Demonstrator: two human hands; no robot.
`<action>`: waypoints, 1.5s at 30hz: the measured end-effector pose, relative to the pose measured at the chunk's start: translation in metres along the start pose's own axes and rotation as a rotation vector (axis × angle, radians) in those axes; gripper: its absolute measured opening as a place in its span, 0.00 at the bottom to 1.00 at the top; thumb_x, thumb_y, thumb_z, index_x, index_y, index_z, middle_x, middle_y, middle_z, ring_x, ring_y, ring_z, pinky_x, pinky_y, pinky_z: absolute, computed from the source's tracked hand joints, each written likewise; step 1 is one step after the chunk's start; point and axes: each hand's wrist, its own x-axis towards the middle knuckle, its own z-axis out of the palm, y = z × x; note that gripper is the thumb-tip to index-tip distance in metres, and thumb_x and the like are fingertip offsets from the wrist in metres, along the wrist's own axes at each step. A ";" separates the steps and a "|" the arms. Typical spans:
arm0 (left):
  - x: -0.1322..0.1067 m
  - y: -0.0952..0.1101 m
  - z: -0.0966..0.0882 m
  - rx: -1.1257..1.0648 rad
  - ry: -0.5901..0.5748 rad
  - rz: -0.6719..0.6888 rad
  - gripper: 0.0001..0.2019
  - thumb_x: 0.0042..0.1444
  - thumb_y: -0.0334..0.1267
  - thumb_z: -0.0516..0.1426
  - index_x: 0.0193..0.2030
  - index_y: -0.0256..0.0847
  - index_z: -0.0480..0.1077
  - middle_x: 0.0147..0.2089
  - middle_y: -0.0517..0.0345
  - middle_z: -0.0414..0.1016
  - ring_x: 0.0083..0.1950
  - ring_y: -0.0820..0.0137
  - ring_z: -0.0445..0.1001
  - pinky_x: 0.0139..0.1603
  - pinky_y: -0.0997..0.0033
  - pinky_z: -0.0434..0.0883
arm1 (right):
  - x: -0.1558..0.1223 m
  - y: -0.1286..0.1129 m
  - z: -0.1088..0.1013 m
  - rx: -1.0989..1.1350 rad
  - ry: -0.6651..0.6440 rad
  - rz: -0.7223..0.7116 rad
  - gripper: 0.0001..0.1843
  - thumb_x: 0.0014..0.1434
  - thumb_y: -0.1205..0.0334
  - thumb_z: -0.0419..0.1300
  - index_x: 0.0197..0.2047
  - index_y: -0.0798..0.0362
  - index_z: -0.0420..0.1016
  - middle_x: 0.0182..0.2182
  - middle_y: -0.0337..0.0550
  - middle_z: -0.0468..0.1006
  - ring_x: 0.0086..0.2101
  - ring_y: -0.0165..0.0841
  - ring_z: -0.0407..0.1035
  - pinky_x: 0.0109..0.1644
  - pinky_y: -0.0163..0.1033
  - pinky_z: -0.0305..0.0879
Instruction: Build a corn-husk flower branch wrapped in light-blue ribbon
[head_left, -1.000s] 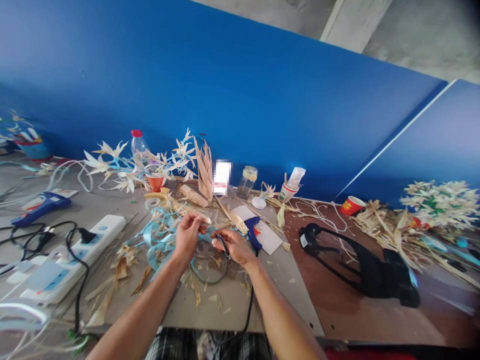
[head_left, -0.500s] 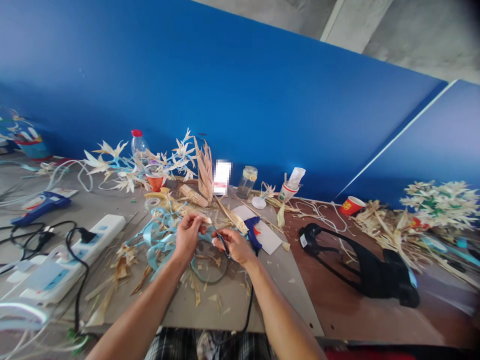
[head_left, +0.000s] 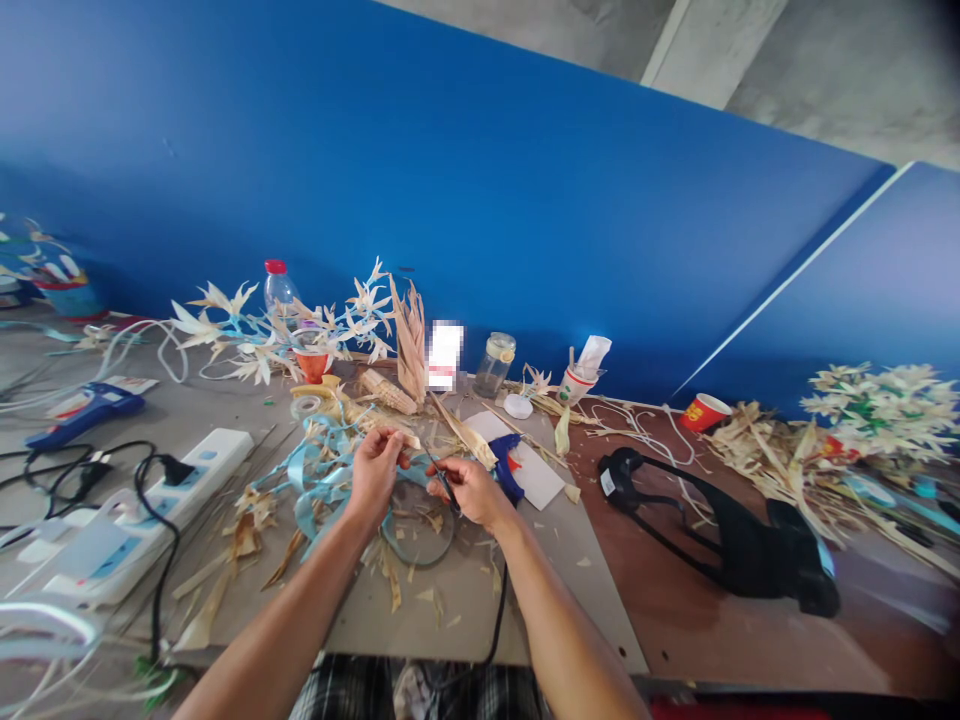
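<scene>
Pinched between the thumb and fingers of my left hand (head_left: pixel 376 470) is a small pale piece of corn husk (head_left: pixel 412 442). My right hand (head_left: pixel 474 490) grips a pair of scissors (head_left: pixel 441 474), whose blades point up and left toward the husk piece, slightly apart from it. Light blue ribbon (head_left: pixel 306 500) lies in loose curls beside and behind my left hand. A blue glue gun (head_left: pixel 508 470) rests just right of my right hand, partly over a white card (head_left: pixel 541 478). Husk scraps (head_left: pixel 394 590) are scattered on the board below my hands.
A corn cob (head_left: pixel 388 391), a glass jar (head_left: pixel 494 365) and a cup of husk flowers (head_left: pixel 311 367) stand or lie behind. Left is a white power strip (head_left: pixel 180 500) with black cables. To the right lie a black strapped headset (head_left: pixel 720 530) and a husk pile (head_left: pixel 757 450).
My right hand has turned the scissors slightly, so their blades show more plainly and point farther upward. My left hand stays almost in place with the husk piece.
</scene>
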 end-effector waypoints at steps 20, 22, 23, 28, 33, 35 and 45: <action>-0.001 -0.007 -0.001 0.191 -0.044 0.109 0.10 0.50 0.43 0.57 0.32 0.39 0.66 0.22 0.64 0.67 0.19 0.76 0.64 0.23 0.76 0.62 | -0.004 -0.006 0.002 -0.036 -0.003 -0.012 0.19 0.46 0.52 0.65 0.39 0.56 0.75 0.27 0.38 0.73 0.28 0.29 0.64 0.34 0.33 0.58; 0.000 -0.007 -0.002 0.197 -0.043 0.109 0.10 0.50 0.44 0.57 0.32 0.39 0.66 0.22 0.65 0.67 0.19 0.76 0.64 0.22 0.76 0.61 | -0.004 -0.005 0.001 -0.083 0.003 -0.015 0.19 0.47 0.52 0.65 0.39 0.56 0.76 0.26 0.37 0.72 0.27 0.28 0.63 0.32 0.32 0.57; 0.000 -0.008 -0.002 0.195 -0.040 0.108 0.10 0.49 0.44 0.57 0.32 0.39 0.66 0.22 0.65 0.66 0.19 0.77 0.64 0.22 0.76 0.61 | -0.003 -0.004 0.001 -0.107 0.003 -0.020 0.19 0.47 0.51 0.65 0.39 0.55 0.76 0.25 0.37 0.72 0.26 0.28 0.62 0.32 0.32 0.57; 0.002 -0.010 -0.002 0.144 -0.039 0.096 0.11 0.49 0.45 0.57 0.33 0.39 0.65 0.23 0.64 0.67 0.19 0.77 0.63 0.22 0.76 0.61 | -0.002 0.001 -0.001 -0.192 -0.009 -0.053 0.20 0.48 0.50 0.64 0.40 0.55 0.76 0.24 0.35 0.70 0.25 0.26 0.59 0.31 0.32 0.56; 0.002 -0.010 -0.002 0.062 -0.006 0.085 0.17 0.47 0.46 0.59 0.40 0.41 0.60 0.22 0.68 0.68 0.19 0.77 0.64 0.23 0.76 0.62 | -0.001 0.002 -0.001 -0.200 -0.027 -0.082 0.20 0.49 0.49 0.63 0.41 0.55 0.77 0.24 0.35 0.70 0.25 0.26 0.58 0.30 0.31 0.55; 0.002 -0.009 -0.002 0.052 0.000 0.077 0.18 0.47 0.46 0.60 0.40 0.41 0.60 0.22 0.67 0.68 0.19 0.76 0.66 0.24 0.75 0.63 | -0.001 0.003 -0.001 -0.191 -0.029 -0.080 0.21 0.49 0.49 0.64 0.41 0.55 0.77 0.24 0.36 0.70 0.24 0.26 0.58 0.29 0.31 0.54; -0.001 -0.001 0.000 0.041 -0.016 0.077 0.12 0.49 0.46 0.59 0.28 0.39 0.65 0.18 0.65 0.67 0.20 0.76 0.65 0.24 0.76 0.62 | 0.000 0.005 -0.001 -0.143 -0.043 -0.071 0.22 0.47 0.48 0.65 0.43 0.52 0.77 0.27 0.37 0.74 0.26 0.28 0.63 0.32 0.33 0.58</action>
